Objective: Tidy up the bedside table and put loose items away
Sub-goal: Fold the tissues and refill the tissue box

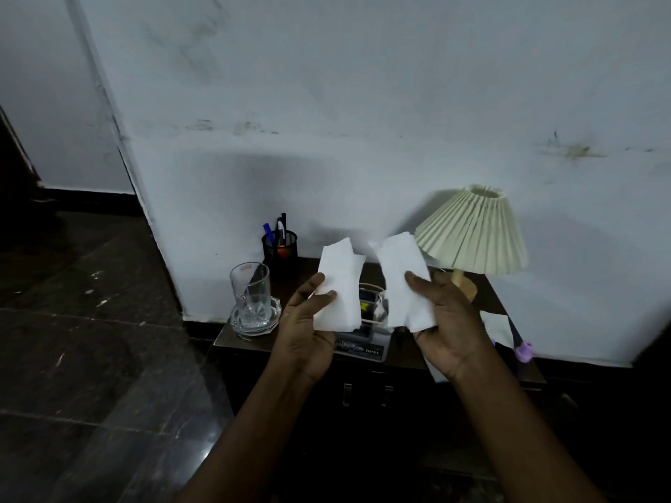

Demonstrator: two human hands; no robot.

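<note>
1. Left hand (308,323): palm up, thumb pressed across the front of the left paper piece (341,285), fingers curled behind it. It grips the piece above the middle of the bedside table (227,339).
2. Right hand (450,321): palm up, thumb laid on the front of the right paper piece (403,281), fingers behind. It holds the piece just beside the left one, and the two pieces are apart.
3. Paper pieces: thin, white, soft-looking, roughly rectangular with uneven edges. Both are tilted upward and hide part of the table top behind them.
4. Bedside table: dark brown wood set against a pale wall, with metal drawer pulls on its front.
5. Drinking glass (250,285): clear, upright, standing in a faceted glass dish (256,323) at the left edge.
6. Pen holder (280,254): black mesh cylinder at the back left corner, holding several pens.
7. Lamp (472,234): cream pleated conical shade on a light wooden base at the back right corner, with the shade tilted.
8. Grey device (363,346): boxy, at the front edge under the hands and partly hidden by them. Its label is too blurred to read.
9. Loose white sheet (497,328) and a small purple object (524,352): near the right edge.
</note>
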